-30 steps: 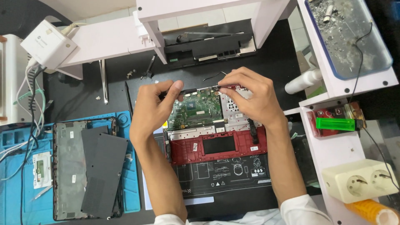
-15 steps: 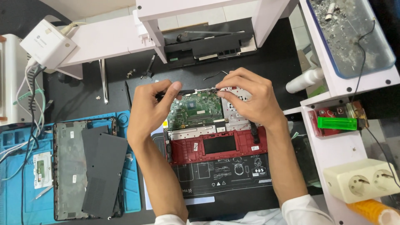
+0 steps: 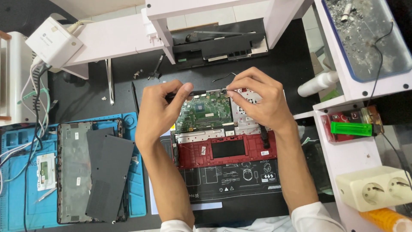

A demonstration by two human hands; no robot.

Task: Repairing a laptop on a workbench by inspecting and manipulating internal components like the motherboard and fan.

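Observation:
An opened laptop base [image 3: 223, 150] with a red inner frame lies on a dark mat. A green circuit board [image 3: 206, 112] sits tilted up over its far half. My left hand [image 3: 159, 111] pinches the board's far left edge with thumb and fingers. My right hand [image 3: 262, 101] grips the far right edge beside a pale metal panel [image 3: 244, 118]. A thin black wire [image 3: 223, 77] curls just beyond the board.
A grey laptop bottom cover [image 3: 73, 172] and two dark panels [image 3: 109, 176] rest on a blue mat [image 3: 13, 202] at left. A black hinge part [image 3: 219, 47] lies beyond. White shelves stand right, holding a green lighter [image 3: 349, 129], a white bottle [image 3: 317, 83], a socket strip [image 3: 377, 189].
Both hands have shifted slightly away from me along the board's far edge, and the board's far side looks lifted a little higher than before.

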